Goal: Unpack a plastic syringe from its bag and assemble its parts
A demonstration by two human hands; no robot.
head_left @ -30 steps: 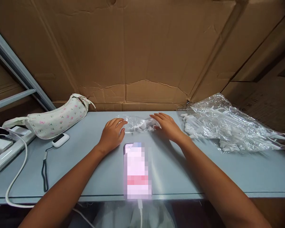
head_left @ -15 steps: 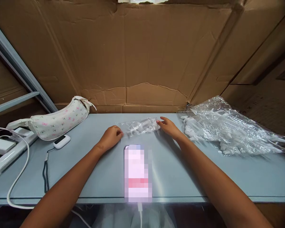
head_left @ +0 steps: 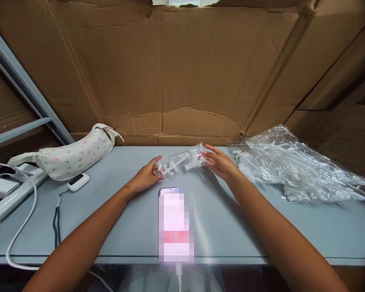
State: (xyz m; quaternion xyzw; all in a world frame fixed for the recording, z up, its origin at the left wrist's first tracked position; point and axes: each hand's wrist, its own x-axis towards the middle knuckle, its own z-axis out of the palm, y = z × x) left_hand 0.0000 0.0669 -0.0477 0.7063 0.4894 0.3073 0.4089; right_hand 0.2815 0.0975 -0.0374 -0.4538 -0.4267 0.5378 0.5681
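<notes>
fingers of the left hand point(head_left: 147, 174) and right hand point(head_left: 220, 162) are clamping opposite ends of the clear packet point(head_left: 181, 161), its long axis running crosswise between them.

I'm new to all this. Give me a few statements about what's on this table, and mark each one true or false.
1. The left hand and the right hand both touch the clear packet. True.
2. A white cable runs to the near end of the phone. True.
3. The phone lies on the far side of the clear packet. False: it lies on the near side, closer to the person.
4. The flowered pouch is solid black. False: it is pale, with pink flowers.
5. The large plastic bag is to the right of both hands. True.
</notes>
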